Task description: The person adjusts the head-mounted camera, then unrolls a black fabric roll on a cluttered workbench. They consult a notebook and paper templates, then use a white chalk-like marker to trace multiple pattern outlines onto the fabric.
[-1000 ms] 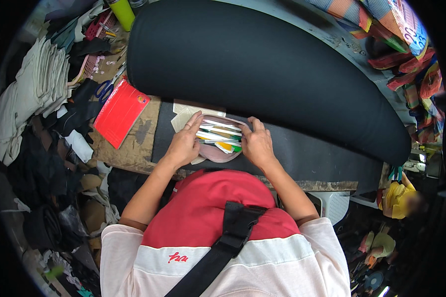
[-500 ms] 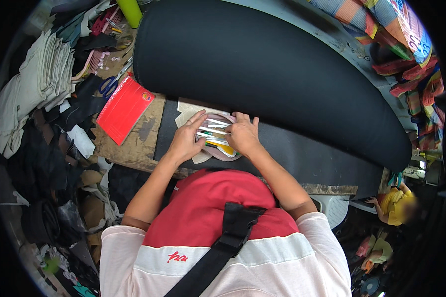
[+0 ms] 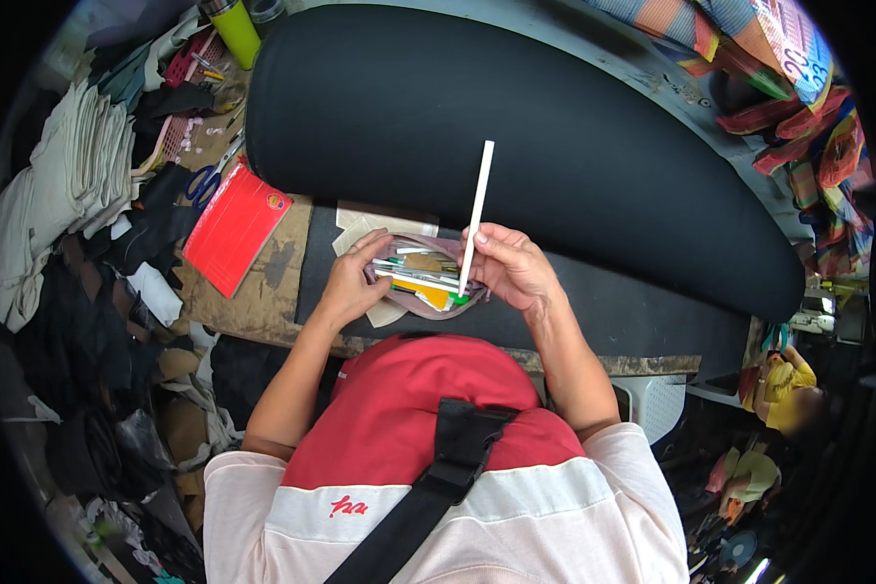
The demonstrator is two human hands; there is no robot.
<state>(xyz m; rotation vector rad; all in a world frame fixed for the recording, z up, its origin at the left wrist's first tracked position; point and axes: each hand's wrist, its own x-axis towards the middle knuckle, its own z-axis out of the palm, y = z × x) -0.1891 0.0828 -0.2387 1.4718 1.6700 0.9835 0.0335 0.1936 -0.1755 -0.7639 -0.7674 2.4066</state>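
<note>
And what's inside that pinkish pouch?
Inside the pouch are white sticks, something yellow, a brown piece and a green bit. Whatever lies underneath is covered, and the left hand hides part of the left end.

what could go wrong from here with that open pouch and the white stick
The white stick could slip: the right hand seems to pinch it by its lower part, leaving a long length free. Its upper end, seen against the black roll, might knock that if they are close. The pouch gapes open, so its slim contents could spill if the left hand, at its left end, tipped it.
</note>
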